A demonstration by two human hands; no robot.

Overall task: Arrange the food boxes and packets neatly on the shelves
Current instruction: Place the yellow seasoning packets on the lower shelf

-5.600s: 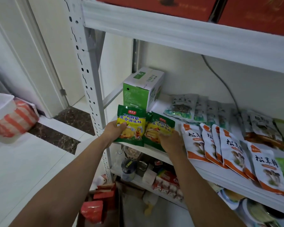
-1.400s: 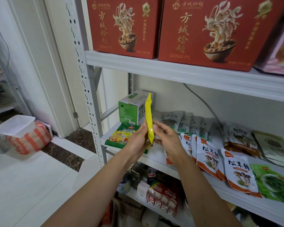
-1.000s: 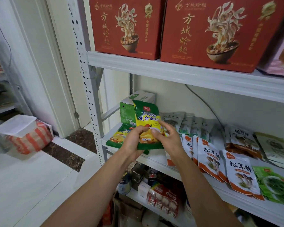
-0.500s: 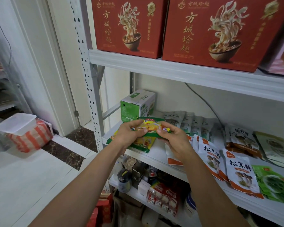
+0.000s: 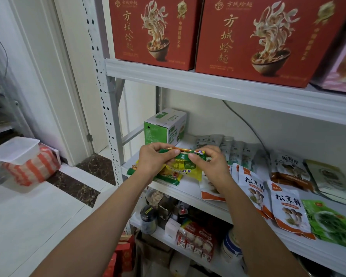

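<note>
My left hand (image 5: 153, 159) and my right hand (image 5: 209, 162) together grip a green and yellow seasoning packet (image 5: 185, 156), held flat just above a second matching packet (image 5: 168, 175) that lies on the middle shelf (image 5: 190, 193). A green and white box (image 5: 165, 126) stands upright behind them at the shelf's left end. White and orange mushroom packets (image 5: 287, 206) lie overlapped in a row to the right. Grey-green packets (image 5: 231, 146) lie behind them.
Two red noodle boxes (image 5: 254, 37) fill the upper shelf. Green vegetable packets (image 5: 334, 222) lie at the far right. The lower shelf (image 5: 162, 236) holds jars, small boxes and snack packs. A white perforated upright (image 5: 106, 108) stands left of my hands. A striped bag with a white tub (image 5: 22, 156) sits on the floor.
The packet was upright and facing me a second ago; both hands have tipped it flat and lowered it over the other packet on the shelf.
</note>
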